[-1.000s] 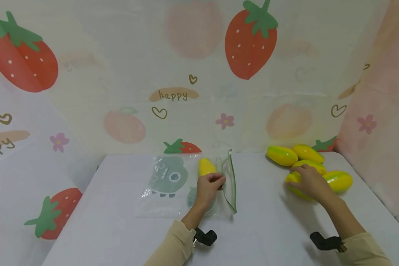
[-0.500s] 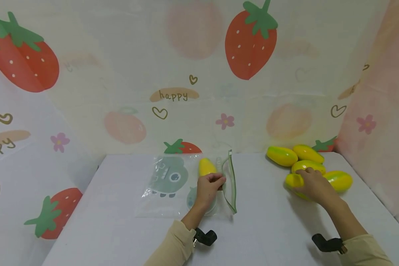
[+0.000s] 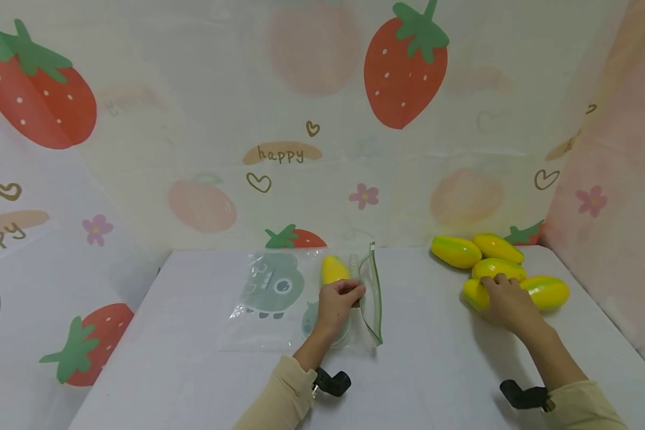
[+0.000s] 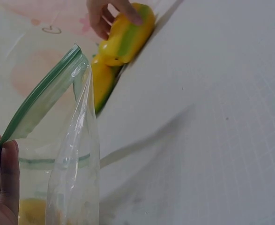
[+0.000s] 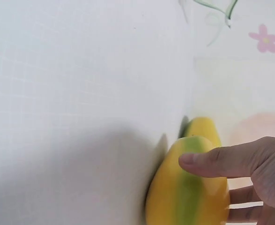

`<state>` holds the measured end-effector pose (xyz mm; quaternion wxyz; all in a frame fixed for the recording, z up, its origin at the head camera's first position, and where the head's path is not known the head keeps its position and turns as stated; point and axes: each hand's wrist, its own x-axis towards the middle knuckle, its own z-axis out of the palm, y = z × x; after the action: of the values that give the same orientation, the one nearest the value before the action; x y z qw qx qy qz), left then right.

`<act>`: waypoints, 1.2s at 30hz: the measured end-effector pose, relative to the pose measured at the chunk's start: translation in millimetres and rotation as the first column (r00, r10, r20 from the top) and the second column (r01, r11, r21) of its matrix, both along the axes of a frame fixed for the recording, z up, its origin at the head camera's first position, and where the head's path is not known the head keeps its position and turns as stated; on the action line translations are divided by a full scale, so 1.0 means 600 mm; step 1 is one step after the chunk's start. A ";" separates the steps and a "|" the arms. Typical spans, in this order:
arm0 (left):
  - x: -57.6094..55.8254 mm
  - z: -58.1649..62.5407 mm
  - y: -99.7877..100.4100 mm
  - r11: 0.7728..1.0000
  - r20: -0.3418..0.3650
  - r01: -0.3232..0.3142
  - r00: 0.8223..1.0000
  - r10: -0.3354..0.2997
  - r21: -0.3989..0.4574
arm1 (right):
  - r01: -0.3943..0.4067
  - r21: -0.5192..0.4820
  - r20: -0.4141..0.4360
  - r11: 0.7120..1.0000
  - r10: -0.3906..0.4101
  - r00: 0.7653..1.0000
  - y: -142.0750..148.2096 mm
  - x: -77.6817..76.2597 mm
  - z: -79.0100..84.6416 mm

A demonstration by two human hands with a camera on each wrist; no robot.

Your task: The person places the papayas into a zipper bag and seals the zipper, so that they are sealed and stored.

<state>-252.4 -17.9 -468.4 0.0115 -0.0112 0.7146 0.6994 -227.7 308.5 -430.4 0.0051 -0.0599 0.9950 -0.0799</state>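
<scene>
My left hand (image 3: pixel 335 307) pinches the upper edge of a clear zip bag (image 3: pixel 236 334), its green-trimmed mouth held apart and facing right. A printed cartoon shows on the bag. Inside it lies a yellow fruit (image 3: pixel 334 269), partly hidden by the hand. On the right, my right hand (image 3: pixel 510 304) grips the nearest yellow papaya (image 3: pixel 474 294), thumb on one side and fingers on the other. The right wrist view shows the thumb lying across the green streak of this papaya (image 5: pixel 189 187). It looks to be still at table level.
Several more papayas sit close around the right hand: two at the back, one papaya (image 3: pixel 497 269) just behind it and one papaya (image 3: pixel 547 292) to its right. The white table (image 3: pixel 408 382) meets a fruit-printed backdrop (image 3: pixel 204 137) at its rear edge.
My right hand has shifted slightly and settled its fingers around the nearest papaya, which has turned or moved a little. The left hand and the bag have stayed put.
</scene>
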 end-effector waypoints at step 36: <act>0.001 0.001 -0.001 1.000 0.003 0.003 1.000 -0.003 0.000 | 0.000 -0.206 -0.050 0.978 -0.010 0.999 -0.026 -0.006 -0.003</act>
<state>-252.0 -18.2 -467.6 0.0134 -0.0112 0.7146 0.6994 -231.3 292.9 -432.1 -0.0265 -0.0596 0.9813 -0.1812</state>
